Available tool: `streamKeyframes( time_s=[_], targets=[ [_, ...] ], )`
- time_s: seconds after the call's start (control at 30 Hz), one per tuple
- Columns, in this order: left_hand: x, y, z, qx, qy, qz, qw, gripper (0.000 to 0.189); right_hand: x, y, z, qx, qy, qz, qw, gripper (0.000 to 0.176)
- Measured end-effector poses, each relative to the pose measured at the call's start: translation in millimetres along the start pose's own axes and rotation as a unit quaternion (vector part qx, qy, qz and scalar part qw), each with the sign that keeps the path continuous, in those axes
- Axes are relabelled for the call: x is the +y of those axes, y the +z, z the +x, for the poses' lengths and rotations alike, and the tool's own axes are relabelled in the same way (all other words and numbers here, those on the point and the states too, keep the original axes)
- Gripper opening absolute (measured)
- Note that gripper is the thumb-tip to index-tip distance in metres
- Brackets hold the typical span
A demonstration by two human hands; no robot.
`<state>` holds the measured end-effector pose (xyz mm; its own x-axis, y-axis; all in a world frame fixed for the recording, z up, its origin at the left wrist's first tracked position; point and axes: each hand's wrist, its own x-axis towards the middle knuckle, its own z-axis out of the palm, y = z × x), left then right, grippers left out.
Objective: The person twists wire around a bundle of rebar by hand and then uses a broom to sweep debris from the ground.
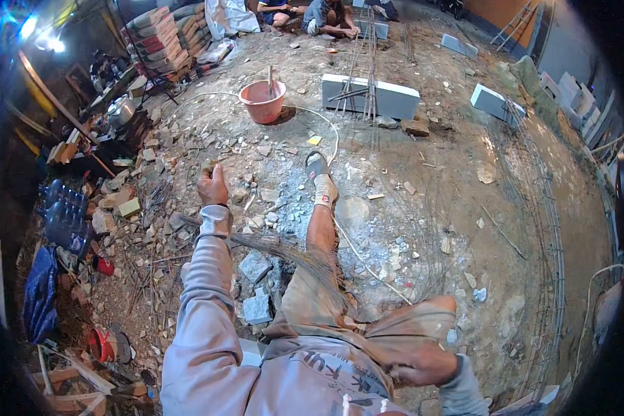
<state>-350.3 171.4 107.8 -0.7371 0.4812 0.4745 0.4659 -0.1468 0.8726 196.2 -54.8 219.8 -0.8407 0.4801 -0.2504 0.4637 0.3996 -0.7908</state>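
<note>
My left hand is raised over the rubble with its fingers curled closed. Whatever it grips, if anything, is too small to name. Under that forearm, a bundle of thin wires stretches across to my outstretched leg. My right hand is low by my bent knee, close to my lap. Motion smears its fingers, so I cannot see whether it holds something. Broken grey block pieces lie on the ground beside my leg.
A pink bucket stands ahead, with a pale cable running past. Grey blocks hold up rebar. Two people crouch at the back near stacked sacks. Rebar cages lie right; water bottles stand left.
</note>
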Motion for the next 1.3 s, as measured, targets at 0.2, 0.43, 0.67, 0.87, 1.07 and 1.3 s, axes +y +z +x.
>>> streamKeyframes(
  time_s=[0.2, 0.43, 0.67, 0.87, 1.07, 1.3],
  targets=[
    [5.1, -9.1, -6.8, -0.002, -0.026, 0.076, 0.997, 0.026, -26.7, -47.3, -48.6, 0.176, 0.148, 0.156, 0.961, 0.020],
    [33.9, -9.4, -12.6, -0.027, -0.032, 0.125, 0.991, 0.026, 49.4, -17.8, -13.8, 0.279, 0.251, -0.225, 0.899, 0.016],
    [10.7, -18.0, -8.7, 0.045, -0.040, 0.247, 0.967, 0.029, -3.3, -52.6, -48.9, 0.009, 0.017, 0.143, 0.990, 0.015],
    [0.1, -19.3, -18.3, 0.045, -0.033, 0.252, 0.966, 0.027, 84.2, -17.2, -30.2, 0.389, 0.223, 0.140, 0.883, 0.017],
    [6.0, -39.3, -3.6, 0.013, -0.084, 0.265, 0.960, 0.029, 18.9, -1.0, -27.0, -0.029, 0.031, 0.031, 0.999, 0.020],
    [0.4, -49.4, -7.2, 0.047, 0.017, 0.318, 0.947, 0.030, -5.5, -45.8, -80.3, 0.305, 0.019, 0.136, 0.942, 0.021]
  ],
)
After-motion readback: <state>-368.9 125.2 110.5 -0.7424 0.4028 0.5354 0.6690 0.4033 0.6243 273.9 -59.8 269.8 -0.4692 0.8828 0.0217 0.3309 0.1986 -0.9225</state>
